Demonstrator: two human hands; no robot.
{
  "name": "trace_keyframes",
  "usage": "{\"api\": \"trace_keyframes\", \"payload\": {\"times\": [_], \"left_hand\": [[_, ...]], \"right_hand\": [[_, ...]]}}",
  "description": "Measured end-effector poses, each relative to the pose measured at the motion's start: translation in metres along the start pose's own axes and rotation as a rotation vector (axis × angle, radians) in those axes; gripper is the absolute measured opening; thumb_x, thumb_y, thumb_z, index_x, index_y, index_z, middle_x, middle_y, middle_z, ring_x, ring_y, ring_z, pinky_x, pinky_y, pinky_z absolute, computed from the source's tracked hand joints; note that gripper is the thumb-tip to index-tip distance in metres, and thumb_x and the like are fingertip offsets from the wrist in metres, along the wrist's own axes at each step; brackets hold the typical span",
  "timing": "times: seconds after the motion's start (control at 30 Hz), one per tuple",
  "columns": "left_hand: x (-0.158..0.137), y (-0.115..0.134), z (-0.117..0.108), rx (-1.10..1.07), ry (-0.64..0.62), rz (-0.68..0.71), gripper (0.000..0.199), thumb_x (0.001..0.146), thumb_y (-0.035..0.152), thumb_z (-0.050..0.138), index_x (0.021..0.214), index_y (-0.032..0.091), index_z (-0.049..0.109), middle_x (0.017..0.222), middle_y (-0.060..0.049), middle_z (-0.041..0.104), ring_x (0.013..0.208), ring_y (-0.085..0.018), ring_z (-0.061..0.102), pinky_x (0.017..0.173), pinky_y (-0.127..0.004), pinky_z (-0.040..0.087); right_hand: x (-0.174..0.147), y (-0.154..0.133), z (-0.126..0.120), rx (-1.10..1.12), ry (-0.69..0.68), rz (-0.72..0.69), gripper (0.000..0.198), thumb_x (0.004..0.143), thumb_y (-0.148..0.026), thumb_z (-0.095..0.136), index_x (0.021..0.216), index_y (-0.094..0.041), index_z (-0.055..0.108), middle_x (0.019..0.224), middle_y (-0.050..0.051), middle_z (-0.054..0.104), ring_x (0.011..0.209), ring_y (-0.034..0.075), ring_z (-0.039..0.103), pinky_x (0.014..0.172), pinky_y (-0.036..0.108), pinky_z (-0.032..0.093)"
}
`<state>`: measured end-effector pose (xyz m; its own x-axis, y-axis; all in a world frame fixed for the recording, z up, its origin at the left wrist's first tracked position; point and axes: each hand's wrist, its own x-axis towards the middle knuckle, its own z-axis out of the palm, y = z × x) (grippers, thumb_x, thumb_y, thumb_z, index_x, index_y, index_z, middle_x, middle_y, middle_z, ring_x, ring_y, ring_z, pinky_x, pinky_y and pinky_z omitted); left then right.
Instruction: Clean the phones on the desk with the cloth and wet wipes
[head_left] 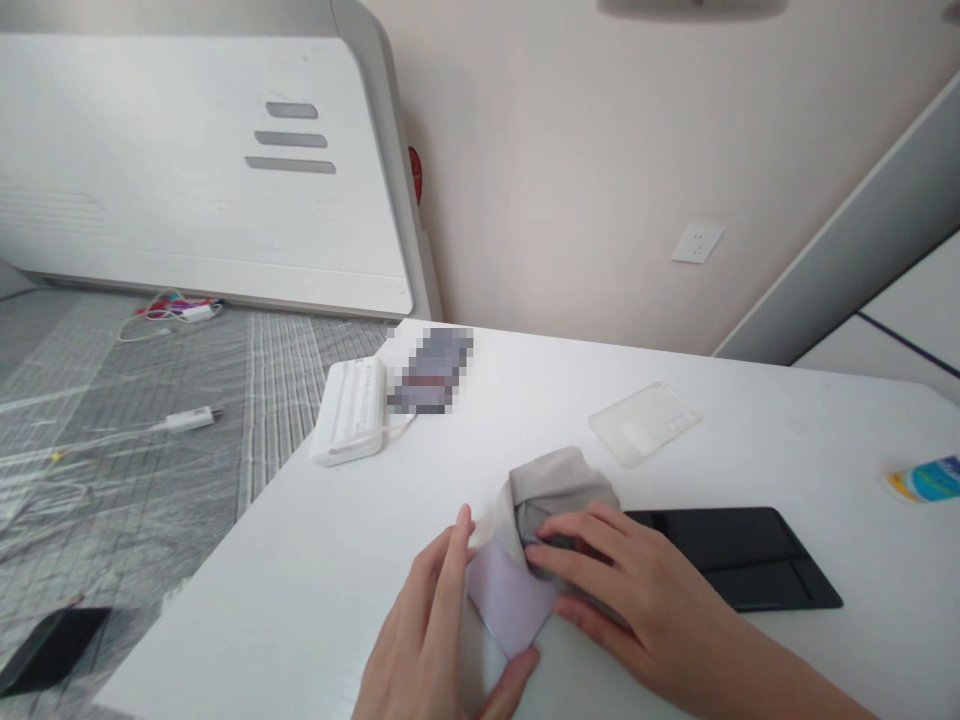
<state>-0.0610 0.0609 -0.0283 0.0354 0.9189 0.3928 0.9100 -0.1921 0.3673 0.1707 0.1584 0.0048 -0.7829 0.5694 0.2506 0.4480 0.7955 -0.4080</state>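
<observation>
My left hand grips a flat, pale lavender piece with straight edges, its thumb by the near corner and its fingers along the far left side. One left finger points up, off the piece. A crumpled grey cloth covers the far part of this piece, so I cannot tell what it is. Bent over the cloth, my right hand presses its fingertips into the folds. Its thumb reaches the right edge of the lavender piece. Just right of this hand lies a black tablet-like slab, partly hidden by the wrist.
A clear phone case lies behind the cloth on the white table. Back left are a white power strip and a blurred dark object. A blue-and-yellow container is far right. Left, a cable plug rests on plastic-covered bedding.
</observation>
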Motion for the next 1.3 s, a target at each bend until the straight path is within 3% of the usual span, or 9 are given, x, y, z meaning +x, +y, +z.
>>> {"api": "trace_keyframes", "payload": {"times": [0.17,0.3,0.4,0.57,0.7,0.9,1.07,1.2,1.3], "left_hand": [[0.000,0.000,0.002,0.006,-0.002,0.011,0.094,0.091,0.042,0.070,0.167,0.019,0.019,0.140,-0.018,0.063,0.121,-0.030,0.071,0.091,-0.040,0.066],[0.000,0.001,0.001,-0.003,-0.016,0.009,0.093,0.091,0.041,0.069,0.167,0.019,0.019,0.141,-0.018,0.062,0.123,-0.031,0.070,0.091,-0.041,0.066],[0.000,0.004,0.000,-0.022,-0.016,-0.009,0.094,0.092,0.043,0.070,0.167,0.021,0.018,0.142,-0.018,0.062,0.123,-0.031,0.069,0.093,-0.042,0.065],[0.000,0.008,-0.002,-0.047,-0.026,-0.056,0.098,0.090,0.044,0.073,0.167,0.026,0.016,0.140,-0.015,0.064,0.122,-0.031,0.070,0.094,-0.043,0.064],[0.000,0.009,-0.003,-0.074,-0.038,-0.058,0.099,0.090,0.039,0.072,0.168,0.028,0.013,0.143,-0.016,0.062,0.126,-0.031,0.068,0.096,-0.044,0.064],[0.002,0.009,-0.003,-0.068,-0.022,-0.080,0.100,0.091,0.047,0.073,0.168,0.027,0.012,0.141,-0.016,0.062,0.122,-0.031,0.069,0.096,-0.046,0.064],[0.001,0.011,-0.003,-0.069,-0.027,-0.081,0.097,0.093,0.044,0.069,0.168,0.027,0.011,0.144,-0.016,0.059,0.127,-0.033,0.066,0.097,-0.048,0.063],[0.002,0.013,-0.004,-0.093,-0.010,-0.101,0.102,0.091,0.046,0.073,0.168,0.027,0.009,0.142,-0.016,0.060,0.123,-0.031,0.069,0.095,-0.046,0.064],[0.002,0.012,-0.004,-0.096,-0.029,-0.113,0.102,0.089,0.039,0.074,0.168,0.028,0.010,0.146,-0.016,0.057,0.127,-0.032,0.066,0.098,-0.047,0.063]], "right_hand": [[0.000,0.005,0.003,-0.046,0.098,-0.085,0.037,0.105,-0.012,0.045,0.135,-0.020,0.064,0.115,0.008,0.076,0.101,0.022,0.070,0.089,0.038,0.061],[0.006,0.002,0.003,-0.134,0.042,-0.154,0.024,0.106,-0.028,0.056,0.125,-0.027,0.070,0.138,0.005,0.068,0.125,0.025,0.062,0.108,0.045,0.054],[0.006,0.002,0.003,-0.222,-0.024,-0.145,0.049,0.105,-0.054,0.054,0.145,-0.027,0.059,0.158,0.002,0.055,0.142,0.026,0.051,0.118,0.048,0.046],[0.001,0.000,0.003,-0.423,0.006,0.073,0.095,0.092,-0.079,0.053,0.156,-0.009,0.048,0.160,0.018,0.050,0.144,0.042,0.047,0.116,0.060,0.045],[0.003,-0.009,0.004,-0.287,-0.134,-0.293,0.059,0.106,-0.056,0.051,0.155,-0.023,0.050,0.165,-0.001,0.046,0.153,0.028,0.039,0.124,0.044,0.038],[0.003,0.001,-0.001,-0.341,-0.030,0.140,0.091,0.087,-0.078,0.062,0.157,-0.021,0.048,0.161,0.014,0.050,0.131,0.040,0.056,0.106,0.062,0.051],[0.002,-0.006,0.002,-0.168,-0.171,-0.223,0.086,0.096,-0.081,0.040,0.159,-0.024,0.043,0.165,0.007,0.045,0.155,0.028,0.035,0.127,0.051,0.031],[0.005,-0.004,0.003,-0.238,-0.075,0.049,0.094,0.093,-0.082,0.044,0.161,-0.017,0.039,0.167,0.013,0.041,0.156,0.033,0.034,0.127,0.057,0.029],[0.005,-0.005,0.004,-0.181,-0.139,-0.117,0.095,0.094,-0.082,0.043,0.162,-0.016,0.038,0.167,0.011,0.041,0.157,0.031,0.033,0.128,0.054,0.029]]}}
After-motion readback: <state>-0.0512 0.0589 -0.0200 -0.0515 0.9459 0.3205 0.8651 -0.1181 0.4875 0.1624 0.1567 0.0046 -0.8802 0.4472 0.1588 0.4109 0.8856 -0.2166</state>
